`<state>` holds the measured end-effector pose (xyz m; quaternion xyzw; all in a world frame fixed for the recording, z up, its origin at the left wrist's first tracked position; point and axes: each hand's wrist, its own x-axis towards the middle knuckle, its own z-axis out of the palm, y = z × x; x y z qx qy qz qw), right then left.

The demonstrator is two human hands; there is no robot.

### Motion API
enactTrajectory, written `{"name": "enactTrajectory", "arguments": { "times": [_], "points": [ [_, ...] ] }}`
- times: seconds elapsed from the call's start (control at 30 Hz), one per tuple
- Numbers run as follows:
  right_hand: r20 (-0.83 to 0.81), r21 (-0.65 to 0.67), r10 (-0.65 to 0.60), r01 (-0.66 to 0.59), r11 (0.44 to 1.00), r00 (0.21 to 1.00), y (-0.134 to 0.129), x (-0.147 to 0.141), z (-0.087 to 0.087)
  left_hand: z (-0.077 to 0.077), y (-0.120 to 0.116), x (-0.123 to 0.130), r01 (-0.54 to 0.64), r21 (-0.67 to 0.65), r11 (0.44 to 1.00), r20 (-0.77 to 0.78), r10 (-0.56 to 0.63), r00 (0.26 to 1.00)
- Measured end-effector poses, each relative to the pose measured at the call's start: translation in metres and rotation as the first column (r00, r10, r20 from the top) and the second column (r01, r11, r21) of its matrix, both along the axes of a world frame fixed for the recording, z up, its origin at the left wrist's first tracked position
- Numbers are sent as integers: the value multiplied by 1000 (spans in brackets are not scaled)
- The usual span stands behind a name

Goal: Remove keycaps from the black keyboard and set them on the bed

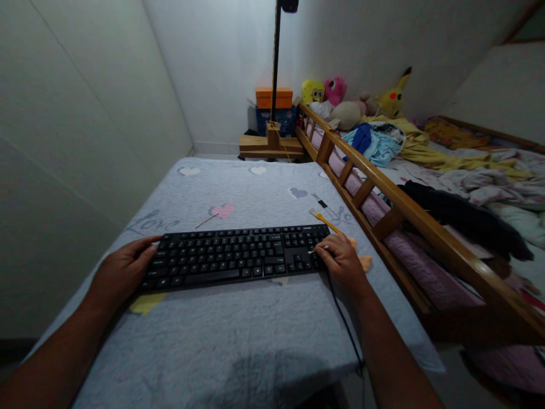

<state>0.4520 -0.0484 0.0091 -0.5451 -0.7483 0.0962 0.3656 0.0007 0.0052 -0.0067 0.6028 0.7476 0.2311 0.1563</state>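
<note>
Pale cloth (204,341) below, and 1 keyboard (232,255) runs 9-to-3 o'clock across it! Right hand (343,261) pinches a swab (311,251), tip at 9 o'clock, by the keys; left hand (121,270) touches the far end, grip unclear.

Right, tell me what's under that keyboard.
The keyboard lies on a heart-print cloth, with a yellow patch showing past the keyboard's near left corner. Anything else directly beneath is covered and can't be seen.
</note>
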Motion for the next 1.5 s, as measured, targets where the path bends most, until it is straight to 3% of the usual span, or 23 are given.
{"name": "enactTrajectory", "arguments": {
  "times": [0.73,1.17,1.5],
  "points": [
    [22,11,-121,121,993,992,-3,7,-1,2,-1,-1,1,-24,1000,17,0,1000],
    [2,20,-42,42,999,999,0,-2,-2,1,0,0,10,-11,1000,-17,-10,1000],
    [18,21,-134,134,991,991,-3,7,-1,-1,1,-1,0,-25,1000,5,1,1000]
  ]
}}
